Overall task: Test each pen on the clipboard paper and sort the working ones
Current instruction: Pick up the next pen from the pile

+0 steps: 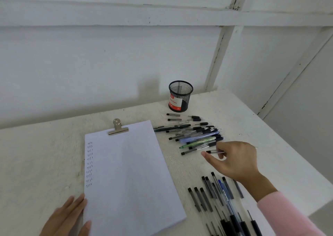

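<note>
A white sheet of clipboard paper [129, 178] lies under a metal clip [118, 127], with a column of small "test" scribbles [89, 163] down its left margin. To its right lies a far pile of pens [196, 133]. Several more pens [218, 199] are grouped near the front edge. My right hand [234, 161] reaches over the near end of the far pile, and its fingers pinch a clear black-tipped pen [213, 152]. My left hand [70, 216] lies flat, fingers spread, on the paper's lower left corner.
A black mesh pen cup [180, 96] with a red and white label stands behind the far pile, with no pens showing in it. The white table [45, 154] meets white walls at the back and ends at an edge on the right.
</note>
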